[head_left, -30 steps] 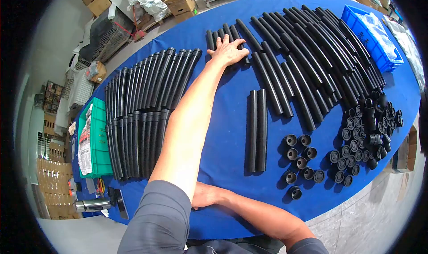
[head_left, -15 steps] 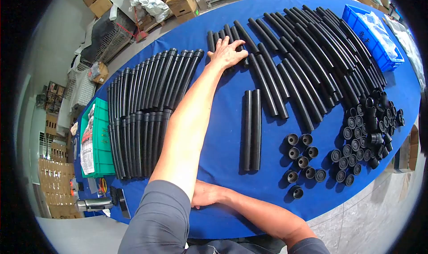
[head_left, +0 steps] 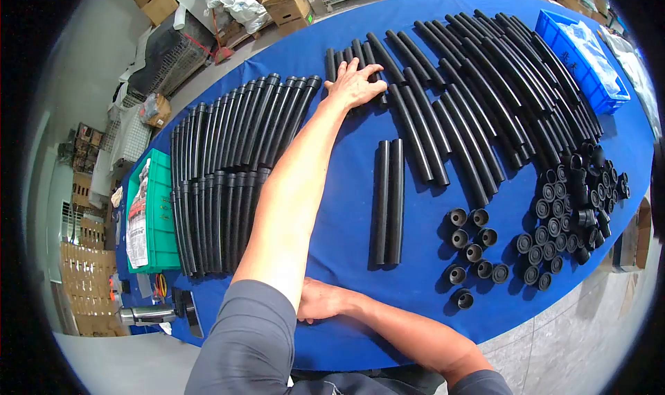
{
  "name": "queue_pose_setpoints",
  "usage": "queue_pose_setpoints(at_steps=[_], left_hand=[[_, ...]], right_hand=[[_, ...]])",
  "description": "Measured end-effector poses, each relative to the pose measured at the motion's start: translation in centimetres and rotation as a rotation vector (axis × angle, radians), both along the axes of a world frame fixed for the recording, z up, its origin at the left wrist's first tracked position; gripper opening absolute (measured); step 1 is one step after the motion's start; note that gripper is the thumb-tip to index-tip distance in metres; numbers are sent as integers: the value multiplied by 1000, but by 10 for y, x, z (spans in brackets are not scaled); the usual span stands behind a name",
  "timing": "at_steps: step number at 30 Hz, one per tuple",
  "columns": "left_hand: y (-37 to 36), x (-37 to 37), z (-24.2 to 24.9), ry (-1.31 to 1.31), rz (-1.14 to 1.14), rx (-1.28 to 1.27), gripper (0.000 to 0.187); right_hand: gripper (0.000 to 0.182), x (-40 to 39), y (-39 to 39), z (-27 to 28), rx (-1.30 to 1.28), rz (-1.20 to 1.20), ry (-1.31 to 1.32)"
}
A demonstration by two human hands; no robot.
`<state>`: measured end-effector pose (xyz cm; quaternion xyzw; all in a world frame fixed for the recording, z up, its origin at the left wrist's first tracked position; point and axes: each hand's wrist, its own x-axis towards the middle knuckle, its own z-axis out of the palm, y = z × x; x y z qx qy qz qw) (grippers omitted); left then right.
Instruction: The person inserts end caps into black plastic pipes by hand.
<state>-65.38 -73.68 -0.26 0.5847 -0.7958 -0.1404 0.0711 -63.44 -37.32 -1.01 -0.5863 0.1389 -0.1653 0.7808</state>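
Observation:
My left hand (head_left: 355, 86) reaches across the table, palm down, fingers spread over the near ends of several short black tubes (head_left: 357, 50). It touches them, but no grip around a tube shows. Close to the table's front edge rests my right hand (head_left: 320, 300); my left forearm covers most of its fingers, so its grip is hidden. Between the hands and to the right, two black tubes (head_left: 390, 201) lie side by side. Left of my forearm are rows of black tubes with collared ends (head_left: 235, 125), partly covered by the arm.
Many loose black tubes (head_left: 485, 83) spread over the blue cloth (head_left: 346, 229). Black round caps (head_left: 473, 252) lie at the right, with a larger heap (head_left: 554, 229) beyond. A blue crate (head_left: 578, 62) stands far right, a green crate (head_left: 163, 218) left, near a metal flask (head_left: 147, 316).
The whole view has shifted very slightly. Both hands stay where they were, and no tube or cap has visibly moved on the table.

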Motion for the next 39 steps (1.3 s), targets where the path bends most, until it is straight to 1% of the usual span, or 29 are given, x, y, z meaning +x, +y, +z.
queue_pose_setpoints(at_steps=[8,17,26,30,36,39], left_hand=[[3,2,3,6,-5,5,70],[15,6,6,0,-2,25,70],[42,23,4,4,-81,0,66],[56,28,5,-7,-119,-1,65],[80,38,8,-6,-142,-3,64],[99,42,10,-26,-131,4,65]], right_hand=[[40,7,1,-9,-21,10,-18],[41,2,-1,-1,-12,7,-20],[41,1,-3,1,-39,63,23],[42,3,1,-1,-43,27,30],[38,2,0,2,-55,38,43],[35,1,2,1,-129,67,33]])
